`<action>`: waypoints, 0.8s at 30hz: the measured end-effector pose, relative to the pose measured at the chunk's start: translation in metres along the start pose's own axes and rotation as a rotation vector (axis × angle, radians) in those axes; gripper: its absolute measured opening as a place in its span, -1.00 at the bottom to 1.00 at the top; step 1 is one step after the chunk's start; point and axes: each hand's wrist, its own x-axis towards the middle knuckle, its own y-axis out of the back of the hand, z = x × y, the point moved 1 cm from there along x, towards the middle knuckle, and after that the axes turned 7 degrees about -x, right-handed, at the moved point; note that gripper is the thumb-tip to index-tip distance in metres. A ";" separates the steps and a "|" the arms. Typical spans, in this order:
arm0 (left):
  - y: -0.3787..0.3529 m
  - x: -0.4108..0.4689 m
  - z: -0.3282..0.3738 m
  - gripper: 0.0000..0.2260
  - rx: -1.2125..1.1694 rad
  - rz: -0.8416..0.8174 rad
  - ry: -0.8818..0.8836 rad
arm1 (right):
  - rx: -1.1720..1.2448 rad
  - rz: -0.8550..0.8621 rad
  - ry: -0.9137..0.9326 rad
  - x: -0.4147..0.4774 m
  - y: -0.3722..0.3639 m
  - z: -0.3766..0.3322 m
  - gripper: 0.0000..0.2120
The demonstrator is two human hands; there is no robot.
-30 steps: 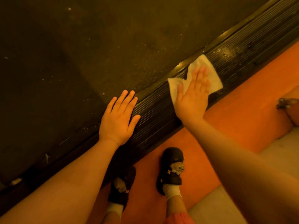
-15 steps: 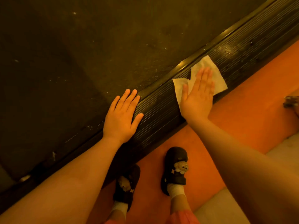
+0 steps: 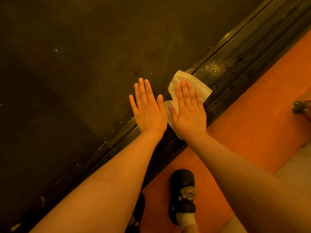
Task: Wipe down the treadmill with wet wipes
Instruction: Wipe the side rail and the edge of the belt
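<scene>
The dark treadmill belt (image 3: pixel 75 73) fills the upper left, its ribbed side rail (image 3: pixel 235 64) running diagonally beside an orange floor (image 3: pixel 252 106). The left hand (image 3: pixel 148 108) lies flat with straight fingers across the belt's edge. Just beside it, the right hand (image 3: pixel 188 113), also flat, presses the white wet wipe (image 3: pixel 200 86) onto the rail. A dark shoe (image 3: pixel 183 195) stands on the floor below.

At 6 o'clock, on an orange mat (image 3: pixel 252 106) stretching up toward 2 o'clock, a dark shoe (image 3: pixel 182 195) with a small bear ornament (image 3: pixel 187 193) and a white sock (image 3: pixel 186 220) at its opening. Toward 7 o'clock, a second dark shoe (image 3: pixel 139 214), mostly hidden. At 3 o'clock, a blurred metallic object (image 3: pixel 301 106) cut by the edge; at 4 o'clock, paler flooring (image 3: pixel 294 165).
</scene>
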 end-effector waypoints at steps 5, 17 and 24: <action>-0.008 0.006 0.005 -0.44 0.104 0.038 0.069 | -0.047 -0.004 0.016 0.037 -0.001 0.023 -0.39; -0.005 0.005 0.005 -0.42 0.113 0.043 0.052 | -0.059 -0.092 -0.118 0.112 0.017 0.132 -0.43; -0.007 0.004 0.004 -0.44 0.125 0.032 0.051 | 0.014 -0.102 -0.178 0.083 0.019 0.098 -0.37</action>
